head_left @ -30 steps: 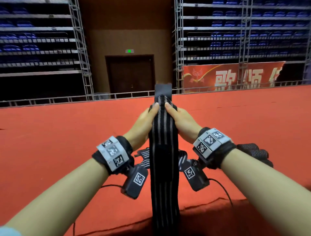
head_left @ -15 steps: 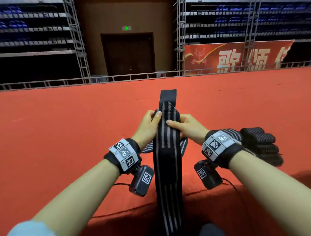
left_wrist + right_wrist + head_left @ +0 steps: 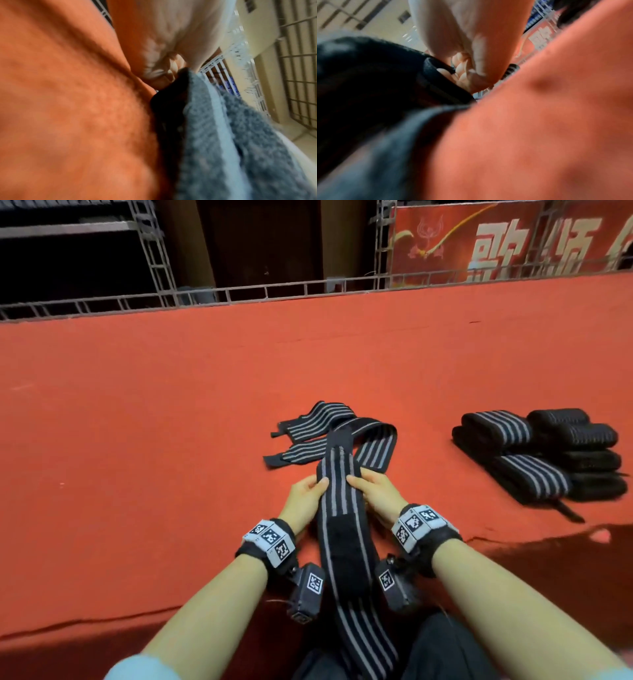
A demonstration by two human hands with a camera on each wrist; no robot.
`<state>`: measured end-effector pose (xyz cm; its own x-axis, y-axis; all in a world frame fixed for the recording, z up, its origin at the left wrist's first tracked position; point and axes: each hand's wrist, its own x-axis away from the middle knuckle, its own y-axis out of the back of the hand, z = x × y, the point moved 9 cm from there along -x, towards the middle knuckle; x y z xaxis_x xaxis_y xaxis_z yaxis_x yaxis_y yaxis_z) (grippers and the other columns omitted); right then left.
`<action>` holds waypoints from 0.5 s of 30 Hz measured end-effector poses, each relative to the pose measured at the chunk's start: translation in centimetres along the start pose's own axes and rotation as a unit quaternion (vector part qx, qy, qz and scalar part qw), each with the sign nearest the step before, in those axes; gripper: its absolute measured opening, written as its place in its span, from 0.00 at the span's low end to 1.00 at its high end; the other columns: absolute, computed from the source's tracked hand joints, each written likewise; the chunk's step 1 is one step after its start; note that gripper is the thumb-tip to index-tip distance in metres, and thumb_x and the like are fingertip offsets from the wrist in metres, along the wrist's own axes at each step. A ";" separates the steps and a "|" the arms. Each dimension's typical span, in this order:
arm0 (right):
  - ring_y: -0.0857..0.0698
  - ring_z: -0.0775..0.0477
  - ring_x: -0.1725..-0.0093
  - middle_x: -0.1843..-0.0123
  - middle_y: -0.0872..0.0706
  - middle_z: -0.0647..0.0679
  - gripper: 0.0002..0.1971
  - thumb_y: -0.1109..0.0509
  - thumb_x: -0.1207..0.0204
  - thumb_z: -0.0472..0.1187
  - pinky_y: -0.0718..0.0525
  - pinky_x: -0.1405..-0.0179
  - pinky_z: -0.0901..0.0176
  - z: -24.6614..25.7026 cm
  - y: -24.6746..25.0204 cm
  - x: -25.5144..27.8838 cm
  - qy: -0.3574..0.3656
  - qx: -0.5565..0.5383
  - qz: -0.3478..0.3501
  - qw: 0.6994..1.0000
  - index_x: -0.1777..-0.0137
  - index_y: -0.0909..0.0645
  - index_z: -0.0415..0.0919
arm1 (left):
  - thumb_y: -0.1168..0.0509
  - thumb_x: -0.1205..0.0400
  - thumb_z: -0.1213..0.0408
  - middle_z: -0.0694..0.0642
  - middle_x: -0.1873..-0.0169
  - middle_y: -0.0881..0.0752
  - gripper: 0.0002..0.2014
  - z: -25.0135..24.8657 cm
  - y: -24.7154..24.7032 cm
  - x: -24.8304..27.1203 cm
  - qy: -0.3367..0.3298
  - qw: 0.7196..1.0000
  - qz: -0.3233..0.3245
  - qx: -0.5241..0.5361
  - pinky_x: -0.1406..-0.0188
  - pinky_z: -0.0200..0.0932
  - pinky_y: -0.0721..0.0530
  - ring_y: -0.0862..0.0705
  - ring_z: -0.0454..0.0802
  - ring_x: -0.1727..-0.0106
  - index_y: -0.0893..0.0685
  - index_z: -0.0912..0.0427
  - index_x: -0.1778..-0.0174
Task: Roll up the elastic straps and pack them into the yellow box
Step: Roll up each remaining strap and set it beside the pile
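1. Strap [image 3: 342,529] is held up by both hands; it is black with grey stripes.
2. Left hand [image 3: 303,503] pinches its left edge, with the thumb on top.
3. Right hand [image 3: 378,498] pinches its right edge the same way.
4. Its long end hangs down over the counter [image 3: 137,440] edge to the person's lap.
5. Two loose straps [image 3: 329,436] lie flat on the red counter just behind the hands.
6. Rolled straps [image 3: 541,453] sit in a pile to the right, well apart.
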<state>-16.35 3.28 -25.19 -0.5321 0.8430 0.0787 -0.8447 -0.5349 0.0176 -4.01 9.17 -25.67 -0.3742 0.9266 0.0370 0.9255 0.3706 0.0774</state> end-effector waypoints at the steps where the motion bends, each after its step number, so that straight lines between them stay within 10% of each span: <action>1: 0.14 0.30 0.41 0.40 0.12 0.34 0.11 0.37 0.17 0.34 0.21 0.36 0.33 -0.4 0.1 0.0 -0.005 -0.025 -0.001 1.000 0.40 0.15 0.39 | 0.41 0.13 0.67 0.62 0.47 0.11 0.10 0.3 -0.1 0.0 0.008 1.000 0.004 0.019 0.42 0.50 0.15 0.12 0.59 0.44 0.16 0.64 0.42; 8: 0.17 0.28 0.40 0.37 0.14 0.32 0.17 0.40 0.17 0.30 0.20 0.38 0.41 -1.9 -0.4 -0.2 -0.036 -0.095 0.039 0.994 0.32 0.19 0.38 | 0.41 0.14 0.70 0.62 0.49 0.11 0.08 0.4 -0.4 0.3 -0.014 0.996 0.018 0.084 0.49 0.48 0.13 0.11 0.55 0.50 0.22 0.61 0.41; 11: 0.15 0.41 0.55 0.46 0.12 0.37 0.17 0.42 0.20 0.27 0.17 0.62 0.62 -2.0 -0.4 -0.3 -0.035 -0.111 0.044 0.992 0.42 0.15 0.40 | 0.43 0.16 0.76 0.61 0.57 0.13 0.11 0.6 -0.4 0.4 -0.002 0.993 0.022 0.116 0.56 0.45 0.14 0.14 0.54 0.57 0.19 0.58 0.51; 15: 0.11 0.46 0.59 0.56 0.10 0.43 0.16 0.43 0.22 0.24 0.13 0.60 0.61 -1.6 -0.5 -0.1 -0.029 -0.132 0.051 0.990 0.55 0.16 0.39 | 0.44 0.17 0.78 0.60 0.63 0.14 0.13 0.5 -0.6 0.8 0.013 0.988 0.043 0.148 0.68 0.41 0.14 0.14 0.52 0.67 0.19 0.59 0.59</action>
<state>-15.96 3.60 -26.82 -0.6182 0.7763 0.1231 -0.7759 -0.5776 -0.2537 -4.85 9.69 -26.19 -0.2914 0.9549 0.0573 0.9288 0.2968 -0.2221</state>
